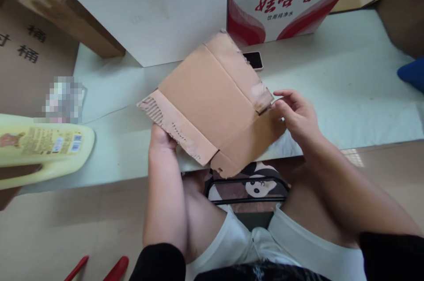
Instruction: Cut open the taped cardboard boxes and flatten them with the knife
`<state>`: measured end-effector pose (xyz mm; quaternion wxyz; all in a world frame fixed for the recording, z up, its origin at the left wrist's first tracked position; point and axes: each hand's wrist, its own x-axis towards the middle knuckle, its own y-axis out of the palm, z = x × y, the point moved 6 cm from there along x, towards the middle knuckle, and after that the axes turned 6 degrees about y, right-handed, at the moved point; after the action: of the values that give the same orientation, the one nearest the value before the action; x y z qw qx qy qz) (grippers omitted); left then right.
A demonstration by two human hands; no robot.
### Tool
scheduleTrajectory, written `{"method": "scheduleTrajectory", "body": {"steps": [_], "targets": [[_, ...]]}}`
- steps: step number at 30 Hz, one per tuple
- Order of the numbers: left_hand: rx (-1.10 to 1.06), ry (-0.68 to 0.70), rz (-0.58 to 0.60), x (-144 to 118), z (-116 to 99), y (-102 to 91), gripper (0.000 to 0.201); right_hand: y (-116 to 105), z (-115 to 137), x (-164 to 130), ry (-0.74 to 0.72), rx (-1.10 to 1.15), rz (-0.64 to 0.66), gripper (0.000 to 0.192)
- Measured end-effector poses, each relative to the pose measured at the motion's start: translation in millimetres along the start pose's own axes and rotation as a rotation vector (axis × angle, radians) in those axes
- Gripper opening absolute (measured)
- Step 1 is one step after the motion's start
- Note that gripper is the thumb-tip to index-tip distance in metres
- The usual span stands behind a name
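Note:
A flattened piece of brown cardboard (212,91), creased and with torn, ragged edges, is held tilted over the front of the bench. My left hand (162,137) grips it from beneath at the left edge; most of those fingers are hidden behind the board. Corrugated ridges show where the surface layer has come off at the left corner. At the right corner, beside a patch of tape, the thumb and forefinger of my right hand (294,111) close on the cardboard's edge. A folded flap hangs down toward my lap.
The bench is covered with pale green cloth (331,91). A white box (159,16), a red-and-white carton (281,2) and a phone (254,60) are behind the cardboard. A yellow bottle (49,153) lies left; something blue (412,73) is at right.

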<state>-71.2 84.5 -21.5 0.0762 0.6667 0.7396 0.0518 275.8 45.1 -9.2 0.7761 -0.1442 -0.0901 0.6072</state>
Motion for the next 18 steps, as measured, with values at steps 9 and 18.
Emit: {"method": "scheduleTrajectory", "body": {"steps": [9,18], "targets": [[-0.057,0.066,-0.056,1,-12,-1.3,0.066,22,-14,-2,0.214,0.323,0.309,0.046],[-0.337,-0.076,0.029,1,-13,-12.5,0.041,-22,-8,-39,0.332,0.435,0.17,0.042]]}}
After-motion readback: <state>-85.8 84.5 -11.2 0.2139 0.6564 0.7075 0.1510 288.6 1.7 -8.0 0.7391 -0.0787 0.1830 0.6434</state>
